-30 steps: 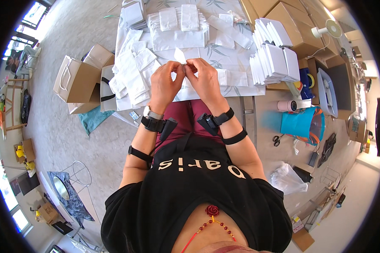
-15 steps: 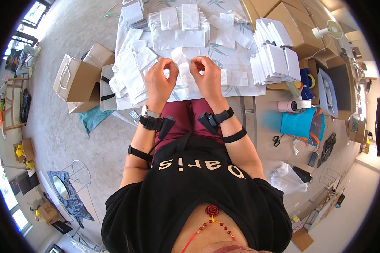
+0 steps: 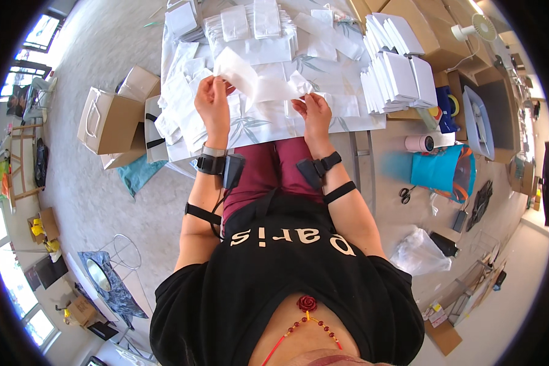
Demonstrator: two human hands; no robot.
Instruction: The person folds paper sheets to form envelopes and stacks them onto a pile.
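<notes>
A thin, crumpled white sheet [image 3: 267, 89] stretches between my two hands above the table; whether it is paper or plastic I cannot tell. My left hand [image 3: 213, 110] pinches its left part, and a broad flap stands up beyond those fingers. At the other end, my right hand [image 3: 315, 113] grips a small folded-over part between thumb and fingers. Left of my left hand lie loose flat white pieces [image 3: 180, 97], overlapping on the patterned tablecloth [image 3: 250, 133]. Beyond the sheet is a neat stack of white pieces [image 3: 268, 52], with two smaller packs on top.
Stacks of folded white cartons [image 3: 398, 79] stand at the table's right, beside large cardboard boxes [image 3: 421, 46] and a small fan [image 3: 482, 27]. An open cardboard box [image 3: 113, 122] is at the left. A turquoise bag [image 3: 436, 168] and scissors [image 3: 404, 195] lie lower right.
My hands have moved apart, the left one outward to the left and the right one to the right. The white sheet, bunched between them before, is now spread out.
</notes>
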